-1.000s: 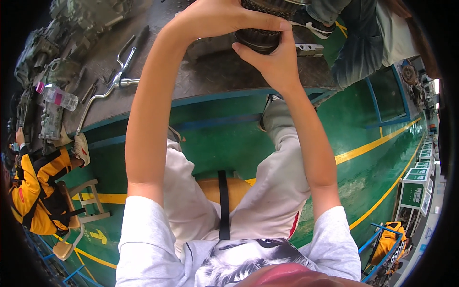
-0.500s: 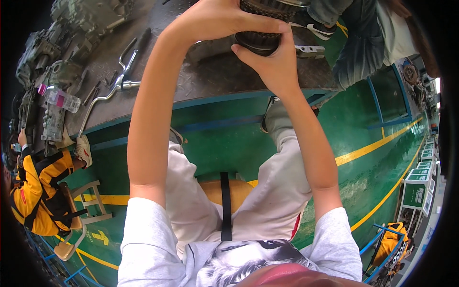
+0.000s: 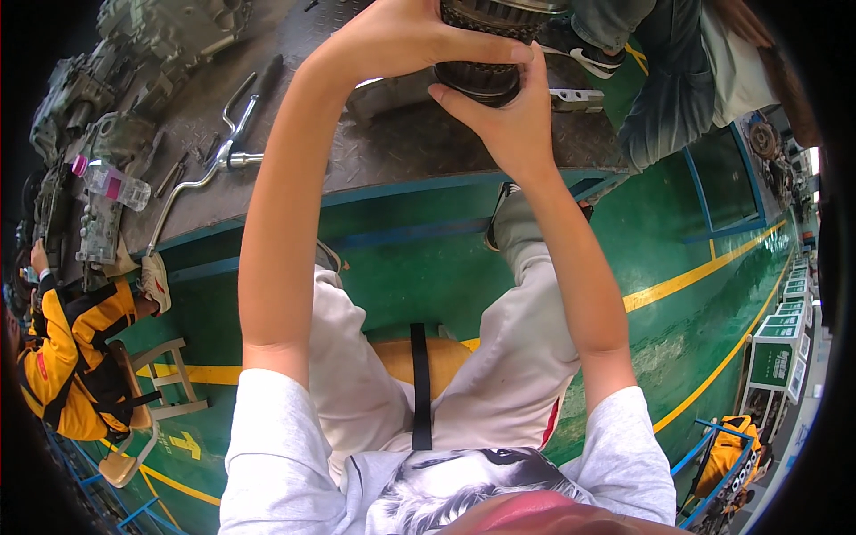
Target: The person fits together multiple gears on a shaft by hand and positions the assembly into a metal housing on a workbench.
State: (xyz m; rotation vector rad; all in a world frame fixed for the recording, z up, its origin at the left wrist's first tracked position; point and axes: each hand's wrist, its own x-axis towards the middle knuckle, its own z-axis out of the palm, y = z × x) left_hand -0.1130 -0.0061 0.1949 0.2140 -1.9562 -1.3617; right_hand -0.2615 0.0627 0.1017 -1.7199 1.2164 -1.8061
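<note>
A dark metal gear assembly [image 3: 479, 78], with ringed, toothed bands, stands above the workbench [image 3: 392, 147] at the top of the view. My left hand [image 3: 412, 37] wraps it from the left, thumb stretched across its front. From below and the right, my right hand [image 3: 510, 120] is closed round its lower part, the thumb along the near side. Both thumbs come close together at the right of the gears. Most of my other fingers are hidden behind the assembly, and its top runs toward the picture's edge.
Speed-handle wrenches [image 3: 223, 159], a water bottle [image 3: 114, 183] and grey metal castings [image 3: 116, 134] lie on the bench to the left. A metal bar [image 3: 576, 100] rests to the right. One person in jeans [image 3: 669, 85] is at the far right, another in yellow and black [image 3: 67, 366] sits left.
The gear assembly has shifted very slightly to the left, and my hands have moved with it. The grip looks the same.
</note>
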